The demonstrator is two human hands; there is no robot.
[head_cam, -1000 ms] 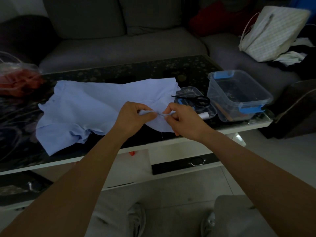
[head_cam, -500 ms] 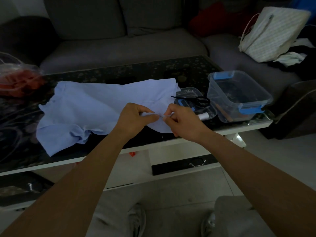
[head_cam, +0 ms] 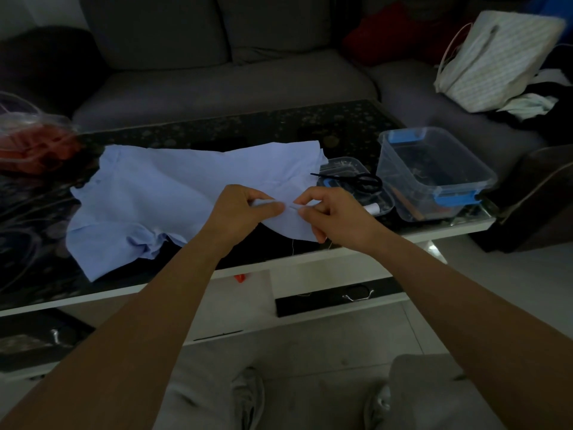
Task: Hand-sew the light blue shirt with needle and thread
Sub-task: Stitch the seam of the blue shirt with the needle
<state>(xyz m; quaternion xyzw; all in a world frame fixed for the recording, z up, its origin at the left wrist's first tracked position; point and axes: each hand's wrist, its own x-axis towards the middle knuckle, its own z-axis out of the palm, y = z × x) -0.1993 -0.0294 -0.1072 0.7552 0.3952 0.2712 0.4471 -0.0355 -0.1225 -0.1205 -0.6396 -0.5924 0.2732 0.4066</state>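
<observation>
Entry, dim light. Farthest beyond the grip, well apart: grey sofa point(head_cam: 217, 85), running the whole width behind the work. Under the grip and reaching away to both sides: dark glass-topped table point(head_cam: 248, 128) with a white edge. Spread flat on that top, leftward and onward from the grip: light blue shirt point(head_cam: 161, 187), with its near right edge lifted into both hands. Far up and right of the grip, on the sofa seat: pale striped tote bag point(head_cam: 493, 57), tilted. Right of the grip, near but apart: clear plastic bin point(head_cam: 415, 206) with blue latches, upright on the table. Far left of the grip, at the table's end: crumpled clear bag with red contents point(head_cam: 34, 144). Between grip and bin, just beside the right hand: shallow clear tray point(head_cam: 347, 164). Grip itself: left hand point(head_cam: 238, 209) pinching a fold of the shirt between thumb and curled fingers; right hand point(head_cam: 335, 215) pinching the same edge, fingertips nearly touching the left thumb, lower fingers curled under the hanging cloth. Cannot tell what else sits between the right fingertips. In the tray, just past the right hand: black scissors point(head_cam: 359, 181). Beside the right knuckles: white spool point(head_cam: 372, 208). Hanging just below the grip: pale thread point(head_cam: 293, 246).
</observation>
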